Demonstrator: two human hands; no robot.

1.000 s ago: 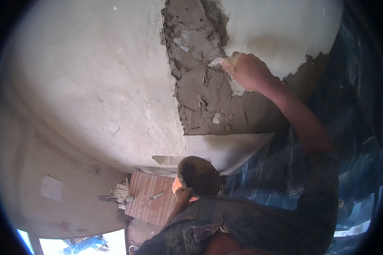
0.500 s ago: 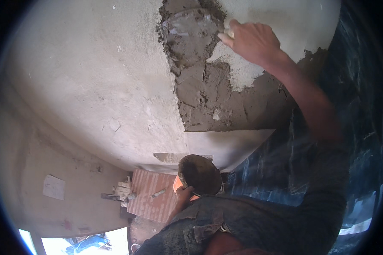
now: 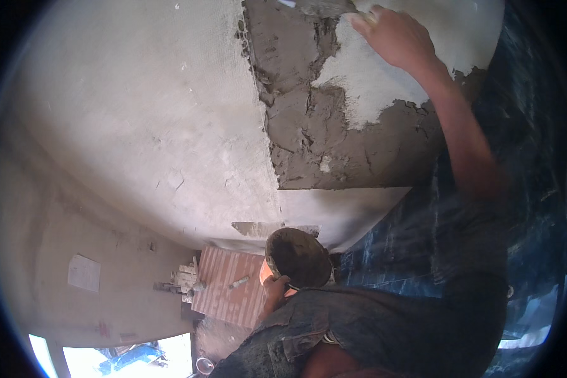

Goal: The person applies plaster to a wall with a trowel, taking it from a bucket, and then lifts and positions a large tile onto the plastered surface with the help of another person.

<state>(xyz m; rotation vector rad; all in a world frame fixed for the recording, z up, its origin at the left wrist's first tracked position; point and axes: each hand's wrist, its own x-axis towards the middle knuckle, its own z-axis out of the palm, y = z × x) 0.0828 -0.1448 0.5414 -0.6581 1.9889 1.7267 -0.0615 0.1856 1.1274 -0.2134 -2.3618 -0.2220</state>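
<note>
My right hand [image 3: 400,38] is raised to the wall at the upper right, its fingers wrapped round the pale handle of a trowel. The mortar-smeared trowel blade [image 3: 321,7] lies against the wall at the upper edge, partly cut off by the frame. Below it spreads a patch of wet grey-brown mortar [image 3: 384,151] with a ragged right border and a straight lower edge. Low in the middle, my left hand [image 3: 274,288] grips the rim of an orange bucket [image 3: 266,272]. The bucket tilts, its inside dark and caked; how much mortar it holds cannot be made out.
Pale plastered wall [image 3: 170,113] surrounds the mortar. A dark blue sheet [image 3: 390,252] hangs at the right. Below left lie a red striped panel [image 3: 217,277] with a small pale piece [image 3: 239,282] on it, and stacked scraps [image 3: 184,280]. Paper [image 3: 84,274] hangs on the left wall.
My right hand has moved up and slightly right with the trowel, and the mortar it passed over looks smoother. My left hand keeps its hold on the bucket.
</note>
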